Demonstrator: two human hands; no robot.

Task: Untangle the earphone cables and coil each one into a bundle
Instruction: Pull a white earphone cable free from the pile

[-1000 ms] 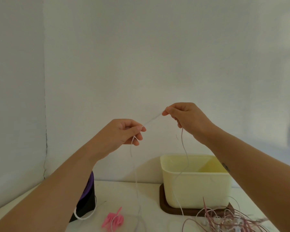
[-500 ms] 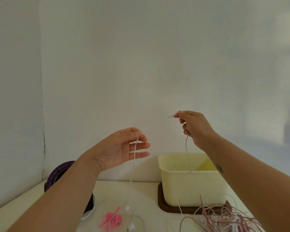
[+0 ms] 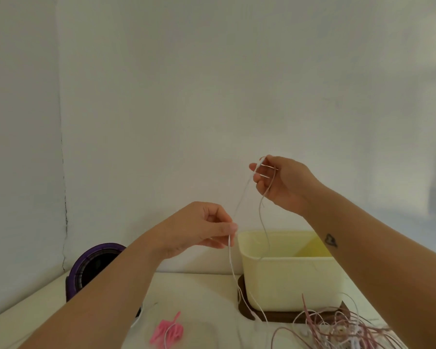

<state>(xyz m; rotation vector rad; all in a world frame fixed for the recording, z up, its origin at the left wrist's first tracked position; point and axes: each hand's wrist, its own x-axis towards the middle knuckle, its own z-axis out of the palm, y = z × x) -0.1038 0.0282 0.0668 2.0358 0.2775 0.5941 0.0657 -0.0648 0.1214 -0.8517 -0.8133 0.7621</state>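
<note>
Our left grip (image 3: 199, 229) pinches a pale earphone cable (image 3: 230, 258), and our right grip (image 3: 283, 183) holds its upper stretch looped over curled fingers (both raised above the worktop (image 3: 199, 293)).

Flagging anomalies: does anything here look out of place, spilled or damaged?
Nothing spilled or damaged. Only the tangled heap of pink and white cables beside the cream tub looks messy, as the task expects.

Plain white walls (image 3: 212, 96) meet in a corner behind a cream table (image 3: 199, 285).
</note>
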